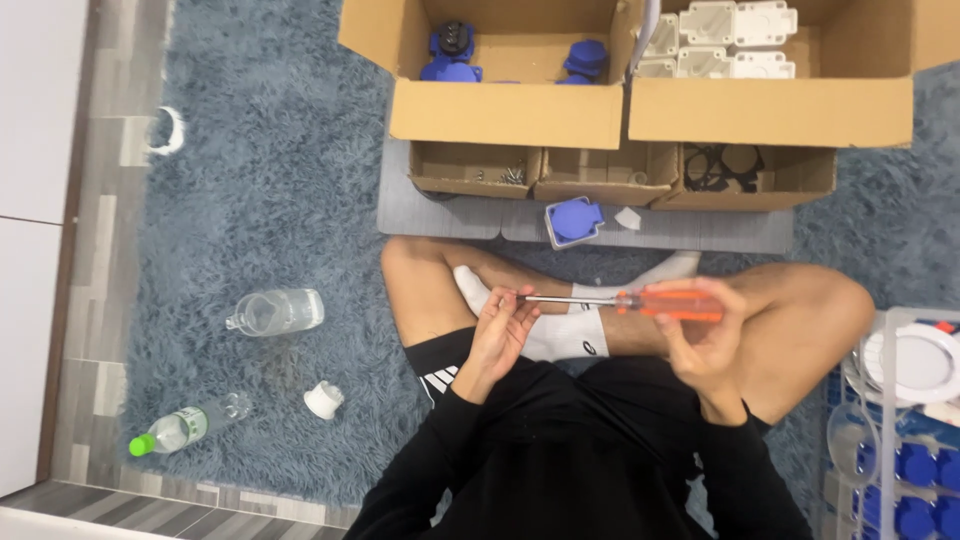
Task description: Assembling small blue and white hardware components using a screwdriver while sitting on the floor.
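Right hand [700, 335]: wrapped closed around the orange handle of a screwdriver [625, 300], thumb side up, above the crossed legs.
Screwdriver: lies level across the lap — the metal shaft runs from the grip out to the other hand, the tip ending at its fingers.
Left hand [500, 325]: fingers curled and pinched together at the tip of the shaft; something small may sit between them, but it is too tiny to make out.
Ahead of the grip: a blue round-faced socket part [573, 220] lies on a grey board [440, 212], just before three small cardboard trays [620, 172].
Beyond those: two big cardboard boxes [510, 110] — blue parts in one, white housings in the other.
Far side of the pinching hand: a clear jar [277, 311], a white cap [324, 399], and a green-capped bottle [185, 428] on the shaggy rug [250, 200].
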